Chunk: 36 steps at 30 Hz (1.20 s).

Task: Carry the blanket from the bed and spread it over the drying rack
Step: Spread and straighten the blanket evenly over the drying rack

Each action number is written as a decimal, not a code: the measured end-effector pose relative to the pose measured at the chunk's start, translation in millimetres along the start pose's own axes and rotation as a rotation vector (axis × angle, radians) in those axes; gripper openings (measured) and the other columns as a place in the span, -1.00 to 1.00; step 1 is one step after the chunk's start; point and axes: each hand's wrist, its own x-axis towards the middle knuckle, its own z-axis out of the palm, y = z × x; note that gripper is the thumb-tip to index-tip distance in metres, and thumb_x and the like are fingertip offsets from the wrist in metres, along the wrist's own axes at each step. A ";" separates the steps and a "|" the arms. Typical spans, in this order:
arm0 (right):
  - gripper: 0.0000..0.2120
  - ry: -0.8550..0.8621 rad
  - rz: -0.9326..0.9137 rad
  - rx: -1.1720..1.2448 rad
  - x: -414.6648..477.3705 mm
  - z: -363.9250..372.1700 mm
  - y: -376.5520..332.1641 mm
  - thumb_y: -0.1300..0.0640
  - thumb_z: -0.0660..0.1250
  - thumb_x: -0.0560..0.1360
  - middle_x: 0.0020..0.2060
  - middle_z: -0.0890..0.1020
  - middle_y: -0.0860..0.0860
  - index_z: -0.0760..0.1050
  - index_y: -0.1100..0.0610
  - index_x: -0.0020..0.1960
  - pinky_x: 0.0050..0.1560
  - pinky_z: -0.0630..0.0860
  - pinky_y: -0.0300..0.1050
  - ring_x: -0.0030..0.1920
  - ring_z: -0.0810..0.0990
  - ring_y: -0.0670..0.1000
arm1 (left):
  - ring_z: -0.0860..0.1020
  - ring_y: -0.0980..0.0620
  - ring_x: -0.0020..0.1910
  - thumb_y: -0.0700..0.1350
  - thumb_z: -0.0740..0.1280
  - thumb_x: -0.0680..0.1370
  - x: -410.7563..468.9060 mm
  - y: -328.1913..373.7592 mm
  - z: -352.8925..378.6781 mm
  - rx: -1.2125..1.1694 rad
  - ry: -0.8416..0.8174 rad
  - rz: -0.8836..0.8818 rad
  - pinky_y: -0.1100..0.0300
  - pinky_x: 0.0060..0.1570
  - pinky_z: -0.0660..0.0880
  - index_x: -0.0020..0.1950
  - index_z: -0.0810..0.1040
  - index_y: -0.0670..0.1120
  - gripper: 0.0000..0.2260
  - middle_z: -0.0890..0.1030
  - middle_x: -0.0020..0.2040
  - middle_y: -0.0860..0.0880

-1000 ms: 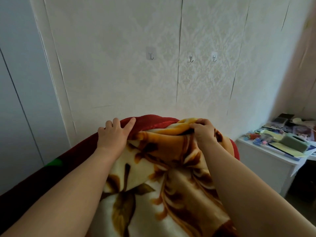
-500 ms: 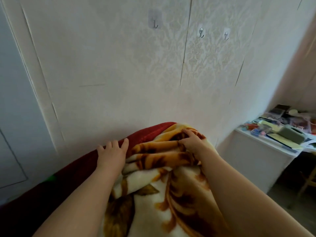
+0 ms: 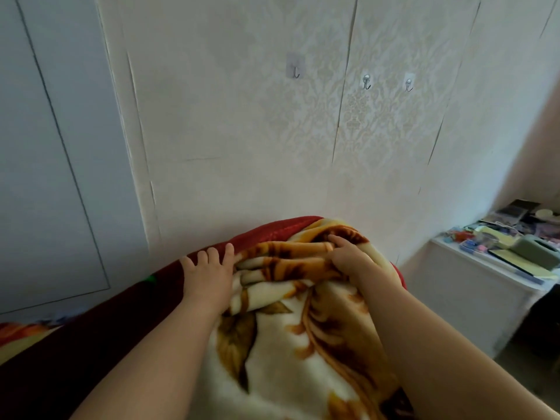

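A thick plush blanket, cream with brown and orange flowers and a red back, is bunched up in front of me, close to the wallpapered wall. My left hand lies on its red edge with the fingers spread flat. My right hand is curled into the folds at the top of the bunch and grips them. Whatever bears the blanket is hidden under it, and no drying rack can be made out.
The wall carries three small hooks above the blanket. A white cabinet at the right is piled with small items. A pale door panel fills the left side. Floor shows at the lower right.
Both hands and the blanket's top sank lower against the wall over the second. The right hand's fingers dug deeper into the folds; the left hand stayed flat on the red edge.
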 end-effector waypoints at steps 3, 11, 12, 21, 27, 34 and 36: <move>-0.43 -0.037 0.006 0.034 -40.5 -0.8 -7.9 0.31 0.11 0.58 0.42 0.39 0.14 0.18 0.03 0.56 0.28 0.43 -0.09 0.33 0.43 0.14 | 0.29 -0.21 0.38 0.02 0.17 0.57 -39.7 -13.4 -13.4 -0.019 -0.012 -0.042 -0.26 0.34 0.25 0.59 -0.16 -0.09 -0.29 0.26 0.44 -0.21; -0.63 -0.283 -0.159 0.186 -164.5 9.2 -27.8 0.42 0.18 0.55 0.08 0.67 0.20 0.58 0.12 0.22 -0.02 0.62 -0.19 0.13 0.63 0.19 | 0.26 -0.20 0.42 0.08 0.18 0.58 -162.7 -53.7 -42.9 -0.055 0.012 -0.176 -0.25 0.36 0.22 0.59 -0.12 -0.09 -0.29 0.26 0.47 -0.19; -0.58 -0.304 -0.168 0.178 -172.6 16.1 -28.7 0.42 0.19 0.53 0.18 0.63 0.22 0.53 0.13 0.31 0.11 0.62 -0.05 0.18 0.61 0.22 | 0.26 -0.20 0.43 0.08 0.20 0.57 -182.5 -60.8 -46.2 -0.048 0.004 -0.199 -0.25 0.35 0.21 0.59 -0.12 -0.09 -0.28 0.26 0.47 -0.19; -0.46 -0.309 -0.172 0.155 -266.7 70.3 -59.7 0.40 0.15 0.56 0.37 0.43 0.19 0.32 0.06 0.48 0.27 0.41 -0.01 0.39 0.41 0.18 | 0.27 -0.21 0.43 0.08 0.24 0.55 -312.8 -117.7 -62.0 -0.009 -0.040 -0.345 -0.27 0.36 0.18 0.59 -0.10 -0.10 -0.25 0.27 0.47 -0.20; -0.43 -0.385 -0.253 0.232 -301.8 118.2 -82.6 0.41 0.23 0.46 0.28 0.52 0.09 0.45 -0.01 0.39 0.26 0.47 -0.16 0.26 0.49 0.06 | 0.35 -0.19 0.36 0.07 0.27 0.54 -366.0 -159.6 -65.1 0.021 -0.016 -0.443 -0.23 0.33 0.24 0.58 -0.03 -0.08 -0.27 0.34 0.41 -0.18; -0.45 -0.510 -0.314 0.193 -365.0 190.7 -118.8 0.46 0.23 0.48 0.33 0.48 0.16 0.41 0.15 0.44 0.16 0.34 -0.23 0.34 0.43 0.12 | 0.35 -0.17 0.35 0.03 0.30 0.52 -441.0 -222.4 -55.3 0.020 -0.052 -0.582 -0.24 0.34 0.23 0.58 0.02 -0.06 -0.28 0.37 0.39 -0.15; -0.46 -0.534 -0.327 0.192 -381.3 211.8 -127.1 0.46 0.22 0.49 0.33 0.48 0.16 0.41 0.16 0.43 0.14 0.33 -0.23 0.35 0.43 0.13 | 0.34 -0.18 0.36 0.01 0.29 0.53 -460.5 -240.3 -52.0 0.021 -0.061 -0.604 -0.25 0.34 0.22 0.58 0.01 -0.06 -0.29 0.35 0.40 -0.16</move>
